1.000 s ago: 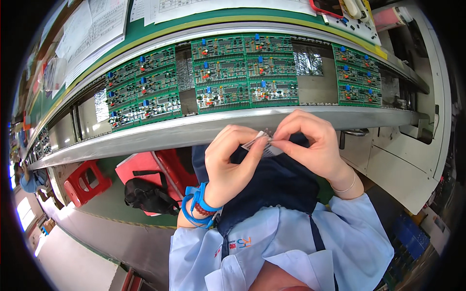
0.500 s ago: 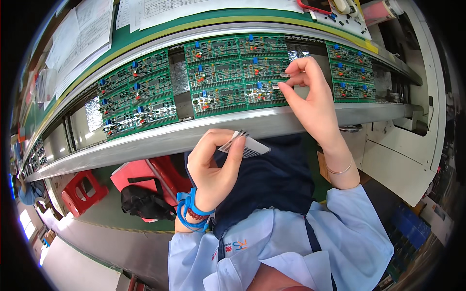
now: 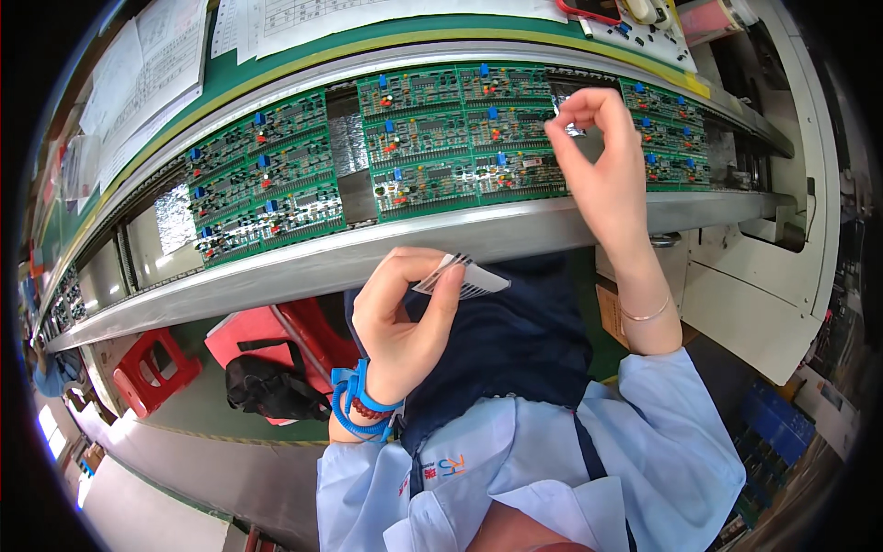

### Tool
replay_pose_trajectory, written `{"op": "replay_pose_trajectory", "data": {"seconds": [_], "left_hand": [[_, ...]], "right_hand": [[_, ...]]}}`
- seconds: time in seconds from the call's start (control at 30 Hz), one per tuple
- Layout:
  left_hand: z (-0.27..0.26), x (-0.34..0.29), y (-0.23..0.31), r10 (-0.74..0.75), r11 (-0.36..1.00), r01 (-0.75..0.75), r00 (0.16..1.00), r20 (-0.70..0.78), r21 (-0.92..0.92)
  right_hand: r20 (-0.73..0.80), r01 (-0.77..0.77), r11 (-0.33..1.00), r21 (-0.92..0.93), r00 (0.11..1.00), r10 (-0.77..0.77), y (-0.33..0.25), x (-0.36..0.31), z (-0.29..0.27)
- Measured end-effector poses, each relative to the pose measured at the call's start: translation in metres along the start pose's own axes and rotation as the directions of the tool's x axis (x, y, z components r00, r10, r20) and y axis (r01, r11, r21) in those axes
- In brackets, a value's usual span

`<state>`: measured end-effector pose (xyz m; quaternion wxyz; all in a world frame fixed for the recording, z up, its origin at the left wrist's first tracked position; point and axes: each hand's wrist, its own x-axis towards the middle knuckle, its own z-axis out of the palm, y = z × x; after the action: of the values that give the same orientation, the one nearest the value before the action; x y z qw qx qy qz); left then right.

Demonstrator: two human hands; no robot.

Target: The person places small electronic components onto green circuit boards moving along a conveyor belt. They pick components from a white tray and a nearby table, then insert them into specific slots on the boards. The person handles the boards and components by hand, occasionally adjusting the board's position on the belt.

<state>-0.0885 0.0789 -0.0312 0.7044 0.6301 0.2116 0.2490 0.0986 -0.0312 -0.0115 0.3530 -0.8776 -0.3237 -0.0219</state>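
My left hand [image 3: 397, 308] pinches a white sheet of labels [image 3: 483, 281] with dark stripes between thumb and fingers, in front of the metal rail. Raised over the right end of the middle circuit board panel [image 3: 418, 136], my right hand [image 3: 602, 161] has its thumb and index finger brought together. A small pale sliver, seemingly a label, shows at those fingertips. Below them, a small white label [image 3: 533, 162] lies on the panel's near right board. The green boards carry blue, red and black parts.
More panels stand on the conveyor, a left one [image 3: 267, 175] and a right one [image 3: 664, 138]. The metal rail [image 3: 294, 250] runs along the near side. Papers [image 3: 147, 74] lie beyond the far rail. Below left are a red stool [image 3: 156, 373] and a black bag [image 3: 267, 385].
My right hand has lifted up and away from the near right board, where a small label now shows. The panels have shifted slightly right. My left hand is nearly still.
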Motion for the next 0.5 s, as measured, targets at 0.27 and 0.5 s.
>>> {"op": "replay_pose_trajectory", "data": {"seconds": [0.27, 0.5], "left_hand": [[-0.005, 0.002, 0.003, 0.007, 1.0, -0.007, 1.0, 0.016, 0.0], [-0.011, 0.001, 0.003, 0.005, 1.0, -0.004, 1.0, 0.023, -0.012]], "right_hand": [[0.035, -0.112, 0.992, 0.049, 0.993, 0.111, 0.009, 0.015, 0.012], [0.012, 0.039, 0.967, -0.253, 0.999, -0.037, 0.007, 0.012, 0.013]]}}
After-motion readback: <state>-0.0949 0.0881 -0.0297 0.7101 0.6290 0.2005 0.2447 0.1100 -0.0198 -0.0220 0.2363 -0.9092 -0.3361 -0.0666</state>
